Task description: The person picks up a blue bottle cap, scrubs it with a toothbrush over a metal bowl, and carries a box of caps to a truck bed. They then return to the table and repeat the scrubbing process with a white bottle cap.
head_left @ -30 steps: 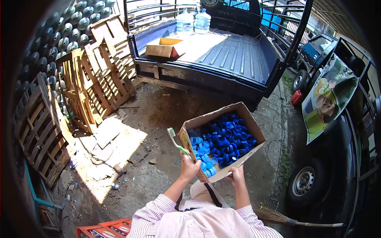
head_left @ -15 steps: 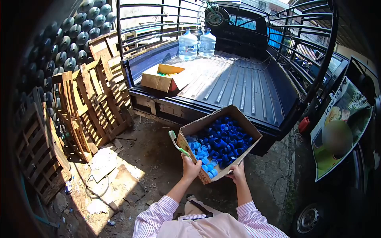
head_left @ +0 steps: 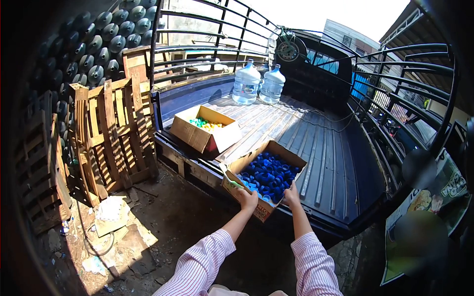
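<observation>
My left hand (head_left: pixel 247 198) is closed on the near left side of a cardboard box (head_left: pixel 261 213). A green-and-white brush, like a toothbrush (head_left: pixel 237 185), sticks out from the same hand along the box's wall. My right hand (head_left: pixel 292 193) grips the near right side. Dark blue plastic bottle caps (head_left: pixel 270 173) fill most of the box, with light blue caps (head_left: pixel 253 186) at the near left corner. The box is tilted toward me, its far part over the rear edge of the truck bed (head_left: pixel 326 172).
Left on the bed stands another cardboard box (head_left: pixel 190 134) with green and yellow caps. Farther in are two large clear water bottles (head_left: pixel 246 81). Metal rails (head_left: pixel 395 93) line the bed's sides. Wooden pallets (head_left: pixel 116 133) and stacked water bottles (head_left: pixel 101 47) stand at left.
Both hands have moved the box of blue caps forward, from in front of the tailgate to over the bed's rear edge. My arms are stretched farther out, and the view has shifted.
</observation>
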`<move>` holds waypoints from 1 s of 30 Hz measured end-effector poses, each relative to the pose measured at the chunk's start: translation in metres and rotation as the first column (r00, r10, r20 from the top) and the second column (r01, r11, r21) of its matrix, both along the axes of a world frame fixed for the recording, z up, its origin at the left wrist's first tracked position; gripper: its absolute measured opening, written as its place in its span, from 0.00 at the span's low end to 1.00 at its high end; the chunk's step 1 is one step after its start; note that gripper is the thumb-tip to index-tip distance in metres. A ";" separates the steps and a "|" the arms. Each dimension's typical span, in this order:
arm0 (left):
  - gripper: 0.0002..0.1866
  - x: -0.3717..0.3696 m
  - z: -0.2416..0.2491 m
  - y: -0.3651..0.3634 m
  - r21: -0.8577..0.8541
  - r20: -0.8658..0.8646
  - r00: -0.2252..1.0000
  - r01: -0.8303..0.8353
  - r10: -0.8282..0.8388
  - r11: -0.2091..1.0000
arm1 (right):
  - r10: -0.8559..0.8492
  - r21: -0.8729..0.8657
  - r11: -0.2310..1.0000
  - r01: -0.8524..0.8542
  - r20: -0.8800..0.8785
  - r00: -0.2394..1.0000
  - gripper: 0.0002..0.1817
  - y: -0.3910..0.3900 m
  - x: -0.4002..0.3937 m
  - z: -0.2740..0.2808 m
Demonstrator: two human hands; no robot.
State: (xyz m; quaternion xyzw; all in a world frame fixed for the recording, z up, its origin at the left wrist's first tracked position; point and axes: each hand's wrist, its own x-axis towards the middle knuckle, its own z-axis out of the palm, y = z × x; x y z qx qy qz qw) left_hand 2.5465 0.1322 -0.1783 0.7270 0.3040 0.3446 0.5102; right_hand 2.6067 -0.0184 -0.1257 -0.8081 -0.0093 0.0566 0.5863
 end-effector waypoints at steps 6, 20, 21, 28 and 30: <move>0.41 0.023 -0.018 0.005 -0.035 -0.065 0.998 0.023 -0.026 0.999 | 0.193 -0.516 0.852 0.087 0.466 0.863 0.30 0.053 -0.097 -0.025; 0.37 -0.363 -0.117 0.208 -0.538 0.080 0.887 -0.345 0.454 0.769 | 0.346 -0.417 0.906 -0.070 0.636 0.689 0.06 0.132 0.081 -0.031; 0.36 -0.418 -0.096 0.204 -0.527 0.072 0.769 -0.511 0.635 0.679 | 0.377 -0.434 0.896 -0.091 0.638 0.671 0.06 0.141 0.089 -0.035; 0.20 -0.746 -0.136 0.097 -0.376 0.269 -0.129 -0.926 0.954 -0.020 | 0.380 -0.737 0.674 -0.057 0.279 0.882 0.16 0.183 0.111 -0.012; 0.20 -0.772 -0.126 0.070 -0.360 0.250 -0.135 -0.932 0.959 -0.038 | 0.140 -0.693 0.708 0.133 0.323 0.936 0.23 0.200 0.095 -0.024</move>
